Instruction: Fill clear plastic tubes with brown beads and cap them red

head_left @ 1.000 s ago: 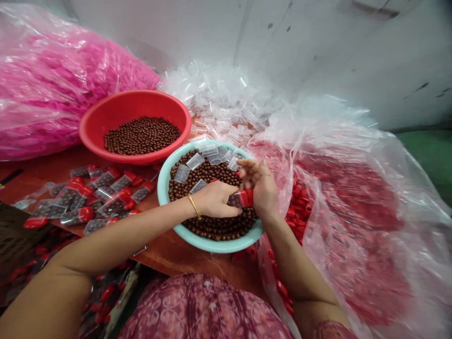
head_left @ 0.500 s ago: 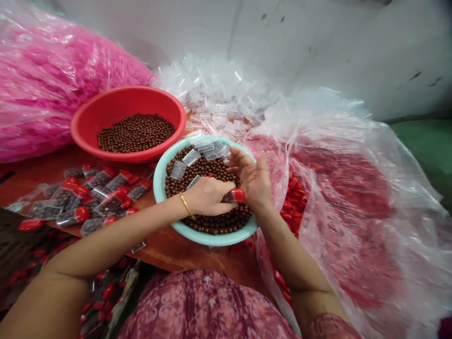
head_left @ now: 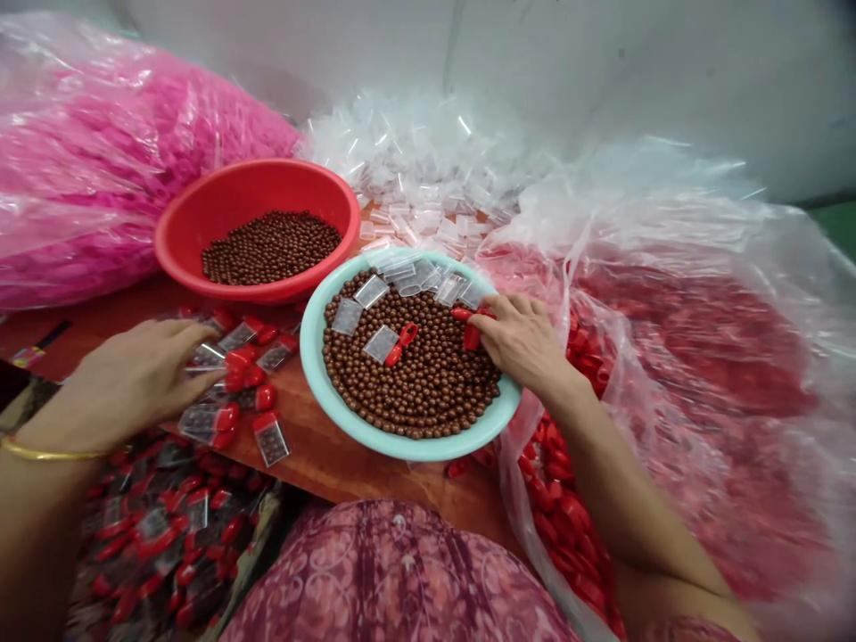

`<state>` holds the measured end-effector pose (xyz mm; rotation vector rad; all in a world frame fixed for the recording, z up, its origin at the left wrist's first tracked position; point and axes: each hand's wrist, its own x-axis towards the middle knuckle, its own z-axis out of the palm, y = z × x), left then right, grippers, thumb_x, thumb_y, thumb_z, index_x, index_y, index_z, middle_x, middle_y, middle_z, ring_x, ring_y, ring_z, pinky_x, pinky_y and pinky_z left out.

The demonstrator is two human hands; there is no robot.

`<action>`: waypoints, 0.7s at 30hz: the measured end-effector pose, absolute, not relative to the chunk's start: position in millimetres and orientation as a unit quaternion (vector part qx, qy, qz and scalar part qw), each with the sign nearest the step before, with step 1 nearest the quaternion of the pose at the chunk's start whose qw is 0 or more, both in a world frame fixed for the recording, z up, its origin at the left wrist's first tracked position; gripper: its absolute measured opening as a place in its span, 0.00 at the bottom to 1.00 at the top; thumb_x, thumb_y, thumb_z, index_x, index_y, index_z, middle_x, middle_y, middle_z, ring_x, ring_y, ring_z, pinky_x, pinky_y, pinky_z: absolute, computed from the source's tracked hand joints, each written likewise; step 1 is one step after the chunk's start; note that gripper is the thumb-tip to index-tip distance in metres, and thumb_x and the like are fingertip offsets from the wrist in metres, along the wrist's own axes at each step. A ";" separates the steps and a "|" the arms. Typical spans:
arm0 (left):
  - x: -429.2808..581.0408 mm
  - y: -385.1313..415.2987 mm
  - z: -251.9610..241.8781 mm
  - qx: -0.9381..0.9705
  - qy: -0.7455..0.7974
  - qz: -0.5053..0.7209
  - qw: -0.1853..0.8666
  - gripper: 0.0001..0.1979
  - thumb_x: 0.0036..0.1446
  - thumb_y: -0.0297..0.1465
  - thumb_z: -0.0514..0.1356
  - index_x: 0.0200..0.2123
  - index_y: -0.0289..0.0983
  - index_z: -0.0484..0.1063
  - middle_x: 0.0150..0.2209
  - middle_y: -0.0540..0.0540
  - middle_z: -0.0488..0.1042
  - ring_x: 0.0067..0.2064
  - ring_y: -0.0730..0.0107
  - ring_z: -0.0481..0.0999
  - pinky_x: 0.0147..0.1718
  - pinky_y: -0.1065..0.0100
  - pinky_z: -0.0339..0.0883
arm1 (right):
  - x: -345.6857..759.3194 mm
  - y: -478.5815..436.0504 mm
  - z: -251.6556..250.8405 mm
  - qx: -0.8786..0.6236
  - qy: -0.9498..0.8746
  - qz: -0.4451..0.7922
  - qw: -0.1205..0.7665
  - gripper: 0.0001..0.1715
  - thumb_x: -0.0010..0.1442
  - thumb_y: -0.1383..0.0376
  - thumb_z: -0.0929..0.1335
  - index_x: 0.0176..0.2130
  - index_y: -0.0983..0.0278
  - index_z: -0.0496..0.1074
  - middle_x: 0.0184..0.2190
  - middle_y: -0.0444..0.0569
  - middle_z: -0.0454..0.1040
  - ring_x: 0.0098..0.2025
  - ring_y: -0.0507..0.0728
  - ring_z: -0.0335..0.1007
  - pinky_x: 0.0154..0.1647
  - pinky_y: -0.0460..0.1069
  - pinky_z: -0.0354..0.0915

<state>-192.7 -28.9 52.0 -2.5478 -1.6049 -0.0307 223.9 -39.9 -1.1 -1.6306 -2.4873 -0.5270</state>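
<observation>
My left hand (head_left: pixel 130 379) lies over the pile of filled clear tubes with red caps (head_left: pixel 231 379) on the brown table, its fingers loosely curled on the tubes. My right hand (head_left: pixel 525 339) rests at the right rim of the teal bowl (head_left: pixel 321 392), fingertips closed on a red cap (head_left: pixel 472 334). The bowl is full of small brown balls (head_left: pixel 421 383), with several empty clear tubes (head_left: pixel 371 290) and a few loose red caps (head_left: pixel 401 343) lying on top.
A red bowl (head_left: pixel 180 241) of brown balls stands at the back left. Behind it lies a pink-filled plastic bag (head_left: pixel 86 178). A heap of empty clear tubes (head_left: pixel 415 169) is at the back. A clear bag of red caps (head_left: pixel 669 374) is on the right. More capped tubes (head_left: pixel 167 526) lie below the table edge.
My left hand has left the teal bowl and moved left to the pile of capped tubes. My right hand has dropped to the bowl's right rim and pinches a red cap.
</observation>
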 end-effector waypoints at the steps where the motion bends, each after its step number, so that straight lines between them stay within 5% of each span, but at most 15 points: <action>1: -185.4 -28.7 52.5 -0.860 -0.505 -0.028 0.068 0.14 0.57 0.37 0.53 0.41 0.35 0.72 0.37 0.43 0.75 0.38 0.62 0.73 0.37 0.66 0.63 | 223.3 -38.6 -0.7 -0.531 -0.825 -0.180 0.067 0.15 0.60 0.67 0.62 0.44 0.61 0.73 0.45 0.54 0.71 0.45 0.62 0.61 0.45 0.56 0.55; 7: -88.3 -8.5 42.8 -0.965 -0.250 -0.026 0.079 0.13 0.62 0.29 0.48 0.39 0.38 0.72 0.38 0.44 0.74 0.38 0.65 0.70 0.36 0.66 0.61 | 212.5 -44.0 -3.5 -0.564 -0.794 -0.086 0.207 0.10 0.53 0.71 0.62 0.34 0.64 0.70 0.25 0.49 0.72 0.31 0.57 0.67 0.39 0.52 0.60; 13: -33.5 39.6 9.4 -0.990 -0.071 0.064 0.105 0.08 0.57 0.26 0.55 0.37 0.39 0.73 0.39 0.43 0.75 0.39 0.64 0.70 0.31 0.66 0.57 | 192.3 -56.1 -11.7 -0.588 -0.736 0.087 0.325 0.11 0.54 0.70 0.61 0.37 0.63 0.69 0.28 0.45 0.73 0.26 0.52 0.66 0.30 0.47 0.61; 21: -19.1 0.3 15.8 -0.969 -0.178 0.164 -0.045 0.12 0.57 0.33 0.54 0.30 0.31 0.72 0.28 0.37 0.76 0.30 0.59 0.76 0.29 0.64 0.64 | 197.4 -50.8 -16.6 -0.607 -0.636 0.200 0.431 0.11 0.56 0.68 0.60 0.39 0.62 0.68 0.31 0.44 0.71 0.33 0.53 0.67 0.36 0.48 0.62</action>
